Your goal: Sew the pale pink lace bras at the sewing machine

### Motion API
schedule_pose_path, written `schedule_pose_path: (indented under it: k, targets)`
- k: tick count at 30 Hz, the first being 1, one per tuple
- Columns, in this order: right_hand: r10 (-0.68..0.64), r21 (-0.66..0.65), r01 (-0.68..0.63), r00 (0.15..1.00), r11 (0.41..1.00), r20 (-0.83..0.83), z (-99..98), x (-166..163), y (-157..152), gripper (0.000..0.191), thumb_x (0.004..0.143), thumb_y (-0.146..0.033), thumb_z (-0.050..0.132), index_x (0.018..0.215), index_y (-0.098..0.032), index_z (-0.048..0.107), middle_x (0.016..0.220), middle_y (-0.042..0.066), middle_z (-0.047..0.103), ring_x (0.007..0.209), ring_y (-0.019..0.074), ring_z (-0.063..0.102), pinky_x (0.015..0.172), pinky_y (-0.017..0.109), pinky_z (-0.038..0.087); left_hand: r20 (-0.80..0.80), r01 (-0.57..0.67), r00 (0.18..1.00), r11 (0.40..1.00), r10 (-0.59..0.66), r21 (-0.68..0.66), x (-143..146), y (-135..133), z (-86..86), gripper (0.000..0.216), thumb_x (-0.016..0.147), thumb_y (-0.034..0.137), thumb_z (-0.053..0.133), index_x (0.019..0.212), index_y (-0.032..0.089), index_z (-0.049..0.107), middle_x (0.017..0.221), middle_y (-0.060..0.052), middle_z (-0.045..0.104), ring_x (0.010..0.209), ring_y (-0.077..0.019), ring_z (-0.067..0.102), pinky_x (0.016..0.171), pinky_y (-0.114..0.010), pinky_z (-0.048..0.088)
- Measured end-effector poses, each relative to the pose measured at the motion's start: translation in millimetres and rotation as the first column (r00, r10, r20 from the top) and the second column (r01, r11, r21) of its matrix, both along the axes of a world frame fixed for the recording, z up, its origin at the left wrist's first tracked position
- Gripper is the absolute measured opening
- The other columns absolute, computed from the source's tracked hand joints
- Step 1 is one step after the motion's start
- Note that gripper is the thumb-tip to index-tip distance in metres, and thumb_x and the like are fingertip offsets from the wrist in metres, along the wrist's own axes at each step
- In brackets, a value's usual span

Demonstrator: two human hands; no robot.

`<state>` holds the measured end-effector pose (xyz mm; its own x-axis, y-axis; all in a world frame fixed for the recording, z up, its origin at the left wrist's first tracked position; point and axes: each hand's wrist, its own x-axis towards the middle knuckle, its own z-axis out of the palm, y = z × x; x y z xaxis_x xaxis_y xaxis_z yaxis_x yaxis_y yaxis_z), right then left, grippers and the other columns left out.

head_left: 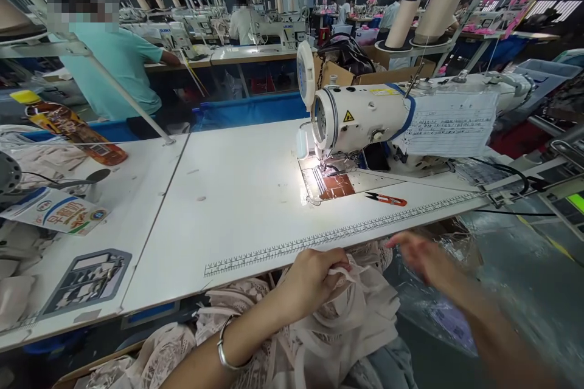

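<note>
My left hand (314, 279), with a silver bangle at the wrist, pinches the edge of a pale pink lace-trimmed garment (360, 310) at the table's front edge. The rest of the cloth hangs in folds over my lap. My right hand (420, 258) is a little blurred, to the right of the garment and just off the table edge. Its fingers reach leftward and nothing shows in them. Behind the hands stands a white sewing machine (365, 115), its lamp lit over the needle plate. Orange-handled thread snips (387, 199) lie on the table right of the needle.
A printed ruler (337, 234) runs along the front edge of the white table (228, 194). Left lie a tilted drink bottle (75, 127) and a milk carton (57, 209). More lace garments (164, 352) are heaped below left. Thread cones (401, 23) stand behind; a co-worker (109, 67) sits ahead.
</note>
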<state>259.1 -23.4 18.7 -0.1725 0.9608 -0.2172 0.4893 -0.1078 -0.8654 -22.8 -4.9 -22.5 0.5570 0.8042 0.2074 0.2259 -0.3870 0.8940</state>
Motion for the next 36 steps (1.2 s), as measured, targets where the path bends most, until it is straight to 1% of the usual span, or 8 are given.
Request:
schedule_pose_path:
  k: [3, 6, 9, 12, 15, 23, 28, 36]
  targets:
    - [0.335, -0.158, -0.337, 0.941, 0.928, -0.041, -6.2, -34.7, -6.2, 0.059, 0.087, -0.075, 0.054, 0.087, -0.018, 0.068, 0.059, -0.004, 0.042, 0.051, 0.0094, 0.032, 0.045, 0.026, 0.021, 0.002, -0.024, 1.0, 1.0, 0.024, -0.015, 2.5, -0.5, 2.2, 0.021, 0.075, 0.007, 0.052, 0.086, 0.02, 0.065, 0.074, 0.001, 0.068, 0.062, -0.0116, 0.057, 0.062, -0.02, 0.038]
    - [0.282, -0.178, -0.37, 0.879, 0.912, -0.385, 2.6, -45.3, -9.5, 0.05, 0.086, -0.066, 0.064, 0.067, -0.02, 0.059, 0.051, -0.007, 0.033, 0.043, 0.0071, 0.024, 0.041, 0.025, 0.016, 0.023, -0.051, 0.998, 0.994, 0.053, -0.098, 1.8, -0.9, 5.3, 0.014, 0.081, 0.014, 0.054, 0.089, 0.02, 0.064, 0.068, 0.003, 0.065, 0.059, -0.0122, 0.054, 0.061, -0.021, 0.037]
    - [-0.047, 0.034, 0.097, 0.72, 0.995, -0.692, 36.6, -24.1, -10.0, 0.052, 0.084, -0.054, 0.073, 0.055, -0.024, 0.042, 0.05, -0.009, 0.013, 0.041, 0.007, 0.004, 0.036, 0.026, 0.005, 0.078, -0.07, 0.993, 0.98, 0.086, -0.188, -4.6, 0.8, 11.9, 0.02, 0.08, 0.01, 0.049, 0.092, 0.02, 0.062, 0.068, 0.003, 0.064, 0.061, -0.0125, 0.052, 0.063, -0.022, 0.037]
    - [-0.231, 0.234, 0.589, 0.606, 0.774, -0.762, 76.9, -0.8, -12.5, 0.04, 0.089, -0.036, 0.07, 0.057, -0.029, 0.046, 0.058, -0.008, 0.001, 0.055, 0.0129, -0.012, 0.041, 0.033, -0.001, 0.218, -0.046, 0.97, 0.966, 0.103, -0.255, -18.6, 6.5, 28.6, 0.02, 0.078, 0.008, 0.049, 0.087, 0.017, 0.063, 0.079, -0.001, 0.066, 0.069, -0.0129, 0.054, 0.064, -0.022, 0.039]
    - [-0.312, 0.288, 0.697, 0.599, 0.657, -0.738, 95.2, 0.1, -12.8, 0.041, 0.091, -0.035, 0.066, 0.056, -0.03, 0.046, 0.058, -0.006, 0.001, 0.06, 0.016, -0.012, 0.044, 0.036, 0.0, 0.483, 0.098, 0.87, 0.922, 0.104, -0.375, -35.7, 12.1, 65.5, 0.012, 0.088, 0.02, 0.056, 0.084, 0.015, 0.066, 0.055, 0.005, 0.046, 0.049, -0.0076, 0.034, 0.049, -0.018, 0.029]
    - [0.043, 0.194, 0.039, 0.915, 0.98, -0.402, 68.2, -69.7, 13.6, 0.052, 0.088, -0.063, 0.064, 0.059, -0.02, 0.057, 0.057, -0.001, 0.041, 0.053, 0.0123, 0.038, 0.049, 0.029, 0.031, 0.909, 0.408, 0.403, 0.869, 0.104, -0.28, -24.2, 16.4, 185.2, 0.042, 0.104, 0.018, 0.033, 0.072, 0.017, 0.061, 0.039, 0.01, 0.018, 0.036, -0.0065, 0.009, 0.038, -0.017, 0.019]
    - [0.059, 0.01, -0.062, 0.863, 0.998, -0.501, 70.6, -91.3, 27.7, 0.049, 0.087, -0.066, 0.064, 0.072, -0.019, 0.064, 0.067, 0.0, 0.05, 0.056, 0.0107, 0.041, 0.049, 0.026, 0.034, 0.814, 0.22, 0.555, 0.914, 0.171, -0.342, 16.9, 40.1, 133.9, 0.004, 0.083, 0.015, 0.062, 0.087, 0.016, 0.063, 0.065, 0.004, 0.051, 0.059, -0.0068, 0.045, 0.059, -0.017, 0.038]
    - [-0.007, -0.119, -0.067, 0.843, 0.991, -0.538, 63.8, -87.6, 35.9, 0.031, 0.084, -0.047, 0.074, 0.101, -0.021, 0.076, 0.102, 0.009, 0.066, 0.083, 0.0168, 0.054, 0.059, 0.024, 0.042, 0.402, 0.24, 0.91, 0.922, -0.104, -0.303, 33.1, 43.7, 47.1, 0.04, 0.071, 0.041, 0.083, 0.074, 0.017, 0.052, 0.074, 0.002, 0.052, 0.07, -0.012, 0.049, 0.066, -0.026, 0.042]
